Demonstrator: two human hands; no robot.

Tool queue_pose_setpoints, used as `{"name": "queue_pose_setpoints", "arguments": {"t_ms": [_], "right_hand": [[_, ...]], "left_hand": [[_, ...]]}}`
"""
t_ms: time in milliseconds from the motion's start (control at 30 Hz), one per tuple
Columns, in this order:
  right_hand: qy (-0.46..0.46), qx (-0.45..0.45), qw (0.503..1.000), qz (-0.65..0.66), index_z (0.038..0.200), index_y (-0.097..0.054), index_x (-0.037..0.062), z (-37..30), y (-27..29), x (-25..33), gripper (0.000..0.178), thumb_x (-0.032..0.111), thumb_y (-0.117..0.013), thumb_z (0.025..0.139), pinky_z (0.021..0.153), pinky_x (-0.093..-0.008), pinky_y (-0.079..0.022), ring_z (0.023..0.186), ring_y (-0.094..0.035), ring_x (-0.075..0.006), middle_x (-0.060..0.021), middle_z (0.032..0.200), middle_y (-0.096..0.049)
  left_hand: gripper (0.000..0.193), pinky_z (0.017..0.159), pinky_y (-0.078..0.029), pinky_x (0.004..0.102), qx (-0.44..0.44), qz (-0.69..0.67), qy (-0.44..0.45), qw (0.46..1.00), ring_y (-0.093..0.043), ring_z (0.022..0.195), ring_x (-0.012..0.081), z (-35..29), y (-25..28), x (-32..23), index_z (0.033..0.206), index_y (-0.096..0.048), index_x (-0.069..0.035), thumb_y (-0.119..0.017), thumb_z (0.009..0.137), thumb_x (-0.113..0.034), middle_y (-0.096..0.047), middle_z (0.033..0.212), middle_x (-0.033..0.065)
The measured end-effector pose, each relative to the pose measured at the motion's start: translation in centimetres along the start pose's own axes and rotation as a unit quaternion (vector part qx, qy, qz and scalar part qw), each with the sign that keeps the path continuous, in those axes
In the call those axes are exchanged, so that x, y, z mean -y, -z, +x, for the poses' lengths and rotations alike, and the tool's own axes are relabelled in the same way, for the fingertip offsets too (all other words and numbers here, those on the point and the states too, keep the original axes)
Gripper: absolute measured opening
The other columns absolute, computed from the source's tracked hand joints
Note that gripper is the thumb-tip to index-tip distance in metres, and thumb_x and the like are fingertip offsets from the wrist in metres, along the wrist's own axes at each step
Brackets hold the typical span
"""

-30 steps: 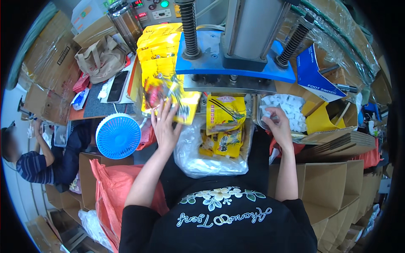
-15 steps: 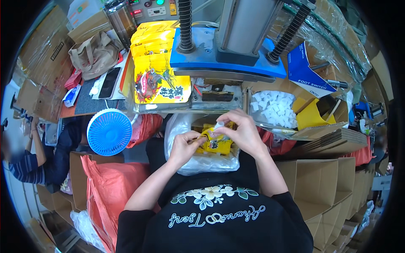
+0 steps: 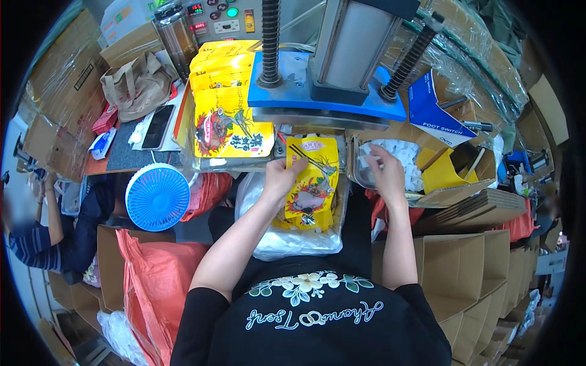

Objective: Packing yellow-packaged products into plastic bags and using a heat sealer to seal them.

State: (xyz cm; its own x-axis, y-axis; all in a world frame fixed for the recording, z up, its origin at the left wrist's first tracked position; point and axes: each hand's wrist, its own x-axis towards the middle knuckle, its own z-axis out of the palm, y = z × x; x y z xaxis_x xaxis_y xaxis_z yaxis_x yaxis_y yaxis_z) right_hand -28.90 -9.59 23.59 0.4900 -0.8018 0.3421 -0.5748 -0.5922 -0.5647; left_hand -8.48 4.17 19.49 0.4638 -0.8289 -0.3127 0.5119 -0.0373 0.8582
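My left hand (image 3: 282, 178) pinches the upper left edge of a yellow printed pouch (image 3: 315, 189), held upright with its picture side showing. Under it, more yellow pouches (image 3: 305, 222) lie in a bin lined with clear plastic (image 3: 278, 242) on my lap. My right hand (image 3: 389, 177) is over a tray of small white plastic pieces (image 3: 408, 155). Its fingers are bent and drawn together at the tray's left side; whatever is between them blends with the white pieces. Just beyond the held pouch stands a press with a blue plate (image 3: 342, 100).
Overlapping yellow pouches (image 3: 229, 131) cover the bench left of the press. A blue fan (image 3: 157, 196), a phone (image 3: 157, 127) and a cloth bag (image 3: 135, 85) are at left. Open cartons (image 3: 455, 262) stand at right, a red sack (image 3: 162, 274) at lower left. Another person (image 3: 46, 241) sits far left.
The pouch has risen from the bin and opened out flat to view in my left hand. My right hand has left the pouch and moved right to the tray of white pieces.
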Motion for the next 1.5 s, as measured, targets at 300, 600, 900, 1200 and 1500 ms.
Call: {"name": "queue_pose_setpoints", "arguments": {"t_ms": [300, 600, 900, 1200, 1500], "right_hand": [[-0.034, -0.011, 0.993, 0.110, 0.108, -0.063, 0.0037, -0.8, -2.0, -1.7, 0.022, 0.006, -0.061, 0.087, 0.073, -0.0300, -0.048, 0.083, -0.060, -0.0194, -0.0120, 0.092, -0.065], [-0.014, 0.019, 0.982, 0.186, 0.111, -0.065, 0.0045, -1.1, 0.0, 1.1, 0.023, 0.011, -0.063, 0.089, 0.073, -0.0249, -0.046, 0.087, -0.058, -0.0119, -0.0035, 0.099, -0.062], [0.122, 0.244, 0.952, 0.141, 0.098, -0.069, 0.0037, -2.8, -0.2, 8.6, 0.021, 0.015, -0.073, 0.080, 0.076, -0.0323, -0.048, 0.088, -0.063, -0.0243, -0.0098, 0.093, -0.067], [-0.001, 0.111, 0.979, 0.169, 0.117, -0.062, 0.0004, -1.6, 0.0, 6.0, 0.037, 0.017, -0.068, 0.085, 0.081, -0.0320, -0.050, 0.089, -0.066, -0.0191, -0.0114, 0.101, -0.071], [-0.029, 0.047, 0.978, -0.199, 0.102, -0.070, 0.0096, -2.5, 3.8, -1.3, 0.025, 0.027, -0.066, 0.085, 0.079, -0.0396, -0.050, 0.093, -0.065, -0.0325, -0.0128, 0.103, -0.068]], "left_hand": [[0.048, 0.083, -0.049, 0.0340, -0.176, 0.521, -0.321, 0.771, -0.063, 0.100, 0.0296, -1.5, 3.5, -4.7, 0.116, -0.061, 0.002, -0.075, 0.081, -0.029, -0.065, 0.106, 0.0165], [0.012, 0.080, -0.046, 0.0310, -0.155, 0.484, -0.378, 0.774, -0.063, 0.084, 0.0208, -4.6, 9.0, -3.8, 0.093, -0.070, -0.003, -0.065, 0.083, -0.001, -0.069, 0.090, 0.0090], [0.013, 0.072, -0.049, 0.0258, 0.034, 0.360, -0.230, 0.903, -0.061, 0.079, 0.0087, -7.6, 5.7, 1.2, 0.095, -0.070, 0.002, -0.068, 0.082, 0.001, -0.070, 0.087, 0.0070], [0.031, 0.056, -0.045, 0.0226, -0.002, 0.256, -0.125, 0.958, -0.056, 0.064, 0.0044, -3.9, 2.8, 1.3, 0.092, -0.070, 0.006, -0.068, 0.090, -0.024, -0.067, 0.074, 0.0020], [0.022, 0.051, -0.038, 0.0221, -0.052, -0.023, -0.025, 0.998, -0.052, 0.057, 0.0044, 0.6, 0.2, 0.4, 0.086, -0.070, 0.004, -0.067, 0.089, -0.018, -0.066, 0.073, 0.0010]]}}
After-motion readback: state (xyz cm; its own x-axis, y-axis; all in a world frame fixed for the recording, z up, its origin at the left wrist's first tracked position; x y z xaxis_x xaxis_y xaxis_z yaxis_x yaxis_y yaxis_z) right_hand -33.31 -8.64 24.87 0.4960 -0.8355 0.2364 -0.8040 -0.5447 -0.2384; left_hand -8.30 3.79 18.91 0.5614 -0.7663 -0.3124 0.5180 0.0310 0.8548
